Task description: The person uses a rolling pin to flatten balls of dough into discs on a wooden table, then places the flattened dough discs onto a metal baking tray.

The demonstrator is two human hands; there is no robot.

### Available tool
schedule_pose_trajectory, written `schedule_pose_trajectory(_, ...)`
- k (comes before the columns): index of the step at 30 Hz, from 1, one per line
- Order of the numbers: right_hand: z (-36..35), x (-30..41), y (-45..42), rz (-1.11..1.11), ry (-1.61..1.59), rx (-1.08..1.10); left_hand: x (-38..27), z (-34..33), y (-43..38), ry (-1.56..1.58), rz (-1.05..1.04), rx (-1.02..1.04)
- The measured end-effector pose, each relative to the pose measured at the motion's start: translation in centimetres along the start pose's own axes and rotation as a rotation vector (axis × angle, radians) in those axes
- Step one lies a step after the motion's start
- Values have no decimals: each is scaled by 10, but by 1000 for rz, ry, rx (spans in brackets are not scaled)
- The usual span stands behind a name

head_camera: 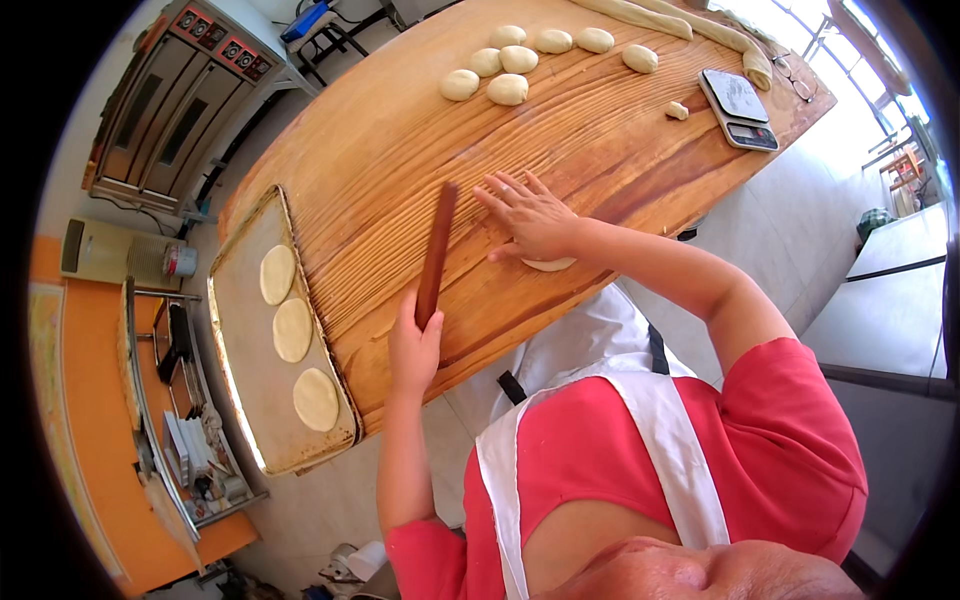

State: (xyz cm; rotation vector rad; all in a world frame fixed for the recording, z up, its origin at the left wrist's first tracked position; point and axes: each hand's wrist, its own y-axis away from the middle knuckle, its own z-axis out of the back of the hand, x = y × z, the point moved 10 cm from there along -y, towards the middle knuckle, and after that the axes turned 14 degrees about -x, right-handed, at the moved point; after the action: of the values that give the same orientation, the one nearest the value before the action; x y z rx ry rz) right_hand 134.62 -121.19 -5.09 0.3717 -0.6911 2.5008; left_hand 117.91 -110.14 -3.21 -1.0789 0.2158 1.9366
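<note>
My left hand (417, 349) is closed around the lower end of a dark wooden rolling pin (436, 247). The pin points away from me, above the wooden worktable (360, 247). My right hand (532, 221) is spread palm down, fingers apart, over a piece of dough (551, 265) near the table's front edge. Only the dough's near rim shows; the hand and wrist cover the rest. To my left, a metal baking tray (240, 375) bears three flat dough rounds, the nearest (316, 400) at its front end.
Several dough balls (508, 88) lie toward the far side. A small dough scrap (676, 111) sits beside a digital scale (739, 109). Beyond are long dough ropes (720, 41) and eyeglasses (795, 79). A deck oven (176, 105) and a shelf rack (184, 420) stand at left.
</note>
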Motion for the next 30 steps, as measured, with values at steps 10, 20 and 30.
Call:
schedule_pose_trajectory(10, 52, -41, 68, 1, 142, 81, -97, -113, 4, -453, -695, 235)
schedule_pose_trajectory(20, 38, -78, -61, -119, 451, -216, -75, -100, -130, -692, -539, -250)
schedule_pose_trajectory(30, 86, -5, 114, 146, 6, -116, -78, -100, 46, -390, -567, 199)
